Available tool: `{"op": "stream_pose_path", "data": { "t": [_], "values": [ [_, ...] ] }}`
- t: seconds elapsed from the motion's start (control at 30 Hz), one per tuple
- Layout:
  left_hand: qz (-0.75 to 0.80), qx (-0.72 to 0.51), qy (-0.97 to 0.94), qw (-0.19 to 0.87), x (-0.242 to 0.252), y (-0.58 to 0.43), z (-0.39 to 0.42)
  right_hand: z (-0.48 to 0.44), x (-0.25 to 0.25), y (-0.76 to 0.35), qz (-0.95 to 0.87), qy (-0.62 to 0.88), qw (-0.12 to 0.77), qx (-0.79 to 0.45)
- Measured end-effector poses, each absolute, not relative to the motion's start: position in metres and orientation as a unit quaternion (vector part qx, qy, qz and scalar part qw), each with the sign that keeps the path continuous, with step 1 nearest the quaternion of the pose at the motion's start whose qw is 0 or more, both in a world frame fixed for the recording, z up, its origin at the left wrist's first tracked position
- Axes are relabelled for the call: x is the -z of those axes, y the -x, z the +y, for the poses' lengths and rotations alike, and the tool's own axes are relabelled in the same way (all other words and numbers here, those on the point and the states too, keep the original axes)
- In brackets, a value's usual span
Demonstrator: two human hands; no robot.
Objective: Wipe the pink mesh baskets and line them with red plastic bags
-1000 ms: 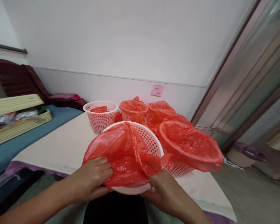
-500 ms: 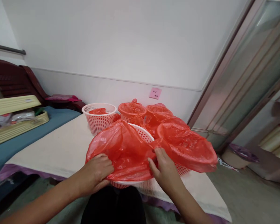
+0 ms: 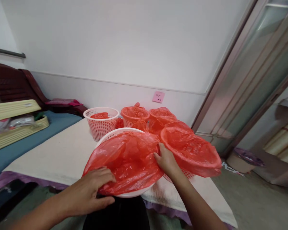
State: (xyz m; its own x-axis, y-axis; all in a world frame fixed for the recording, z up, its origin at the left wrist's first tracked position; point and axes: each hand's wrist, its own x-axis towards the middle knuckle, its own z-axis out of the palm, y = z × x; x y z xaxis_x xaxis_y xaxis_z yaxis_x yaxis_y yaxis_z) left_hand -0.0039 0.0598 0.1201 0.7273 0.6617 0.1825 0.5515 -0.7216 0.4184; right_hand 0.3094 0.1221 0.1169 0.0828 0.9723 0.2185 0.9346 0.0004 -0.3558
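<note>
A thin red plastic bag [image 3: 132, 159] lies spread over a white perforated basket [image 3: 108, 136] in front of me, dipping into its mouth. Its far white rim shows bare behind the bag, and the near rim peeks out below. My left hand [image 3: 93, 188] rests on the bag at the near left, fingers stretched over the film and thumb apart beneath. On the right side, my right hand [image 3: 166, 161] is closed on the bag's edge, its fingertips partly hidden by the film. Close by that hand stands another basket covered with a red bag [image 3: 192, 150].
Behind are a pink-white basket [image 3: 102, 126] with red film inside and two red-lined baskets [image 3: 135, 115] [image 3: 162, 115]. All stand on a cream-covered table [image 3: 52, 156]. A pink note [image 3: 158, 96] is on the wall. An open yellow case [image 3: 16, 131] lies left; a bin [image 3: 244, 159] stands right.
The bag has been drawn toward me, uncovering the basket's far left rim. My left hand has moved down and left, its fingers loosening; my right hand has shifted slightly and still grips the bag.
</note>
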Motion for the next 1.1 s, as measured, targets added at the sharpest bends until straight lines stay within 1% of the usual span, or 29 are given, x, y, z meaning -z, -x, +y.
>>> {"op": "stream_pose_path", "data": {
  "t": [0.1,0.2,0.27,0.33,0.37,0.4,0.53,0.63,0.8,1.0,1.1],
  "values": [
    [0.4,-0.151,-0.867,0.255,-0.141,-0.008,0.058,0.12,-0.117,-0.306,-0.67,0.712,0.203,-0.052],
    [0.375,-0.224,-0.865,0.247,-0.16,-0.035,0.065,0.113,-0.121,-0.301,-0.674,0.712,0.19,-0.051],
    [0.336,-0.288,-0.875,0.198,-0.17,-0.056,0.079,0.108,-0.124,-0.299,-0.678,0.711,0.18,-0.05],
    [0.315,-0.342,-0.879,0.106,-0.177,-0.074,0.102,0.103,-0.128,-0.298,-0.681,0.711,0.168,-0.048],
    [0.32,-0.353,-0.878,0.052,-0.18,-0.081,0.116,0.101,-0.129,-0.298,-0.682,0.712,0.162,-0.047],
    [0.335,-0.356,-0.872,0.031,-0.181,-0.087,0.131,0.099,-0.13,-0.298,-0.683,0.712,0.158,-0.047],
    [0.39,-0.323,-0.862,-0.008,-0.183,-0.097,0.182,0.095,-0.13,-0.3,-0.684,0.712,0.156,-0.041],
    [0.419,-0.276,-0.865,-0.012,-0.185,-0.1,0.199,0.096,-0.13,-0.298,-0.68,0.715,0.158,-0.035],
    [0.457,-0.223,-0.86,0.032,-0.191,-0.099,0.21,0.103,-0.129,-0.29,-0.686,0.708,0.166,-0.029],
    [0.453,-0.166,-0.861,0.161,-0.186,-0.084,0.22,0.108,-0.126,-0.287,-0.703,0.691,0.166,-0.038],
    [0.448,-0.178,-0.85,0.212,-0.181,-0.079,0.221,0.108,-0.126,-0.288,-0.71,0.685,0.159,-0.039]
  ]
}}
